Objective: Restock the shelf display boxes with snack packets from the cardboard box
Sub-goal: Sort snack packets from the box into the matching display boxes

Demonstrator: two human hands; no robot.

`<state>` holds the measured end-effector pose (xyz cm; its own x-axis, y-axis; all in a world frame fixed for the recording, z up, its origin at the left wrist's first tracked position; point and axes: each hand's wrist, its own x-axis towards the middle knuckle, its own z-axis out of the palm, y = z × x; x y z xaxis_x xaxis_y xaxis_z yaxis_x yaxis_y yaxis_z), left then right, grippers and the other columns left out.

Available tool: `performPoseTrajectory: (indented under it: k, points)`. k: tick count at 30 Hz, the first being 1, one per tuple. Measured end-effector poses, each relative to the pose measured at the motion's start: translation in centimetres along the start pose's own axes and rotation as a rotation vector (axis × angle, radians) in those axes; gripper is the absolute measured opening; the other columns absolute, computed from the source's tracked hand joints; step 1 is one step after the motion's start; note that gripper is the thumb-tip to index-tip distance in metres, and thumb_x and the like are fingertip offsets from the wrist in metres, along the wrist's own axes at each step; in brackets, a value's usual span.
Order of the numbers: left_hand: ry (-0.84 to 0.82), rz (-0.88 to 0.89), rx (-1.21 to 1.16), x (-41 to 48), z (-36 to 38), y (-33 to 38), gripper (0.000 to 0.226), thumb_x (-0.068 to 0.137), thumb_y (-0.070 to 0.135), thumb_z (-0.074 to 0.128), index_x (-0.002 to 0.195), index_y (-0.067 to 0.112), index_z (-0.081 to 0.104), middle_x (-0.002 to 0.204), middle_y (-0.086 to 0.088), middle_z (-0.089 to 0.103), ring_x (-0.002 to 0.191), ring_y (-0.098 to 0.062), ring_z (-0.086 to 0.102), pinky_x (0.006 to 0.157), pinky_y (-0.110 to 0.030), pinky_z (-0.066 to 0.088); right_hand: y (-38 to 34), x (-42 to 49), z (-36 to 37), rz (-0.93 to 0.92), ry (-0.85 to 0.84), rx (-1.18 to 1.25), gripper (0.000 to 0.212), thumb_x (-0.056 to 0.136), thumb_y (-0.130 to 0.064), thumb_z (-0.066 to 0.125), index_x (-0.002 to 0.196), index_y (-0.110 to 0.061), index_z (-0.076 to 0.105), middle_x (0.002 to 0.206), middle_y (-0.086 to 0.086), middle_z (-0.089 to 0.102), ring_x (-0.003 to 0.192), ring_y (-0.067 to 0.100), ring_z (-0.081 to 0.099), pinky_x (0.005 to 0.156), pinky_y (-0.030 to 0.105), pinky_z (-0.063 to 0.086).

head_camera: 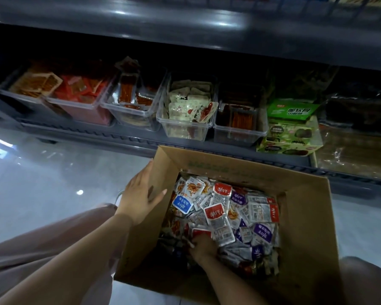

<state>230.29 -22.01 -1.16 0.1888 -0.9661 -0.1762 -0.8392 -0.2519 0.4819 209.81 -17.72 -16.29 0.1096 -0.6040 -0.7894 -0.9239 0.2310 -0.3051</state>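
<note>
Digging into the cardboard box (306, 227) of snack packets (220, 214).
Resting the left hand (141, 194) flat on the box's left wall, fingers straight and spread; right hand (204, 245) sunk among packets at the box's near side (fingers buried, grip impossible to tell). Beyond the box's far wall, display boxes (185, 126) on the shelf (141, 139).

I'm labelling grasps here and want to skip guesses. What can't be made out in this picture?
1. Right hand: head view, fingers buried among the packets; grip hidden.
2. Box: head view, bottom covered by packets.
3. Bins: head view, backs dark under the upper shelf.
4. Packet print: head view, too small to read.
</note>
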Motion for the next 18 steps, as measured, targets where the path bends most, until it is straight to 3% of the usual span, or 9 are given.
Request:
performPoseTrajectory:
  k: [6,10,14,18]
  points:
    - [-0.003,-0.003,0.014,0.0,0.0,0.0,0.089,0.087,0.055,0.053,0.152,0.026,0.001,0.156,-0.002,0.026,0.141,-0.022,0.03,0.114,-0.035,0.023,1.4,0.0,-1.0,-0.05,-0.052,0.145,0.031,0.086,-0.031,0.064,0.112,-0.013,0.067,0.112,0.007,0.067,0.101,0.022,0.062,0.078,0.025,0.047]
    - [-0.003,-0.009,0.029,-0.1,0.0,0.1,0.089,0.087,0.055,0.053,0.152,0.027,0.0,0.157,-0.001,0.025,0.141,-0.022,0.03,0.114,-0.035,0.023,0.3,-0.5,-0.6,-0.089,-0.051,0.057,0.035,0.087,-0.031,0.062,0.12,-0.019,0.064,0.122,0.006,0.064,0.113,0.024,0.058,0.091,0.026,0.046]
    - [-0.001,-0.01,0.019,-0.1,0.1,0.1,0.089,0.087,0.054,0.055,0.152,0.025,0.002,0.156,-0.003,0.027,0.14,-0.023,0.032,0.114,-0.037,0.025,-1.2,-0.3,0.1,-0.022,0.036,-0.07,0.033,0.095,-0.016,0.047,0.126,-0.017,0.06,0.132,0.007,0.057,0.124,0.027,0.051,0.104,0.03,0.04]
    - [-0.006,-0.013,0.015,-0.1,0.1,0.0,0.089,0.087,0.054,0.054,0.153,0.026,0.002,0.155,-0.003,0.029,0.139,-0.023,0.034,0.113,-0.039,0.028,-0.7,-0.7,-0.6,-0.009,0.024,0.013,0.028,0.092,-0.021,0.052,0.118,-0.016,0.065,0.125,0.007,0.062,0.117,0.026,0.056,0.097,0.028,0.044]
